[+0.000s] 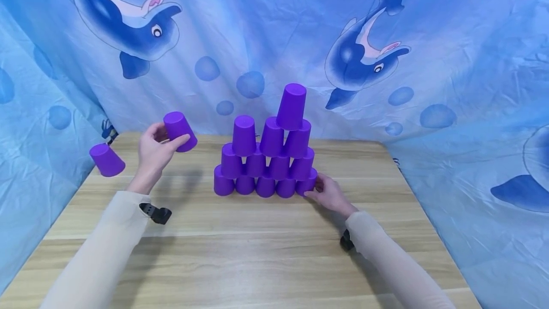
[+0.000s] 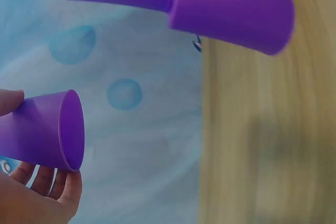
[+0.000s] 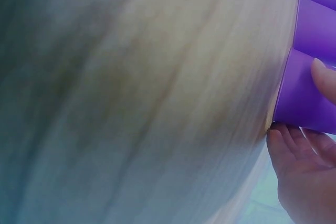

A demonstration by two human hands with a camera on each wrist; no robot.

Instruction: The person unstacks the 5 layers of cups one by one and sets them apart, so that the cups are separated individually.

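My left hand (image 1: 155, 156) holds a purple plastic cup (image 1: 179, 130) above the table, left of the stack. The cup is tilted, base up, with thumb and fingers on opposite sides; the left wrist view shows its open rim (image 2: 72, 129). Upside-down purple cups form a stepped pyramid (image 1: 266, 163), with three in the third row and a single top cup (image 1: 292, 106) at the right. At the lower right corner, my right hand (image 1: 331, 195) grips the end cup (image 3: 302, 90) of the bottom row between thumb and fingers. That cup stands on the table.
Another purple cup (image 1: 107, 160) stands base up near the left edge of the wooden table (image 1: 257, 247). Behind and beside the table hangs a blue curtain (image 1: 283, 27) with dolphins. Dark wrist cameras (image 1: 156, 213) sit at both cuffs.
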